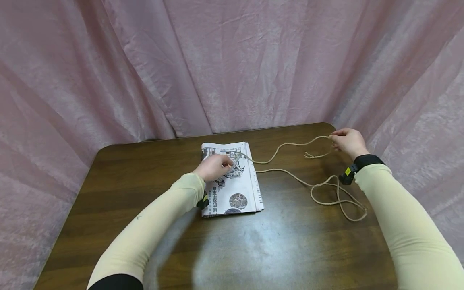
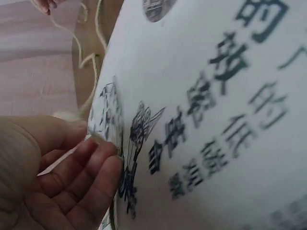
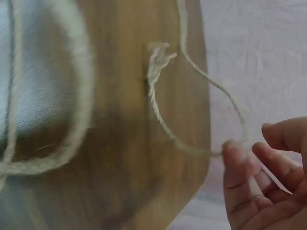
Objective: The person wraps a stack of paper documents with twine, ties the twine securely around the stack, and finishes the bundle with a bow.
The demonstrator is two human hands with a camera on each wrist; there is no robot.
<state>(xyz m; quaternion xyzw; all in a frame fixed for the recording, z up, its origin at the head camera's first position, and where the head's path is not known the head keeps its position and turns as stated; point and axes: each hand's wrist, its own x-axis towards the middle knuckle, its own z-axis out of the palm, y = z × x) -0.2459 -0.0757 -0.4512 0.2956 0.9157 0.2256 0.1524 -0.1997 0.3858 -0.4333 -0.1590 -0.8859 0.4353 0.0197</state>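
Observation:
A folded newspaper (image 1: 250, 197) lies on the table, with a thin beige rope (image 1: 282, 147) running over it and out to the right. Above the newspaper is my left hand (image 1: 214, 167). Its thumb and fingertips (image 2: 108, 151) come together, seemingly pinching the rope, though that stretch is mostly hidden. At the table's far right corner, my right hand (image 1: 349, 141) pinches the rope a little short of its frayed end (image 3: 160, 55), which dangles to the left. A second strand (image 1: 282, 170) leaves the newspaper's right edge and lies in loose loops.
The brown wooden table (image 1: 253, 257) has rounded far corners. Pink curtains (image 1: 253, 68) hang close behind it and on both sides. Loose rope loops (image 1: 357, 219) lie near my right forearm.

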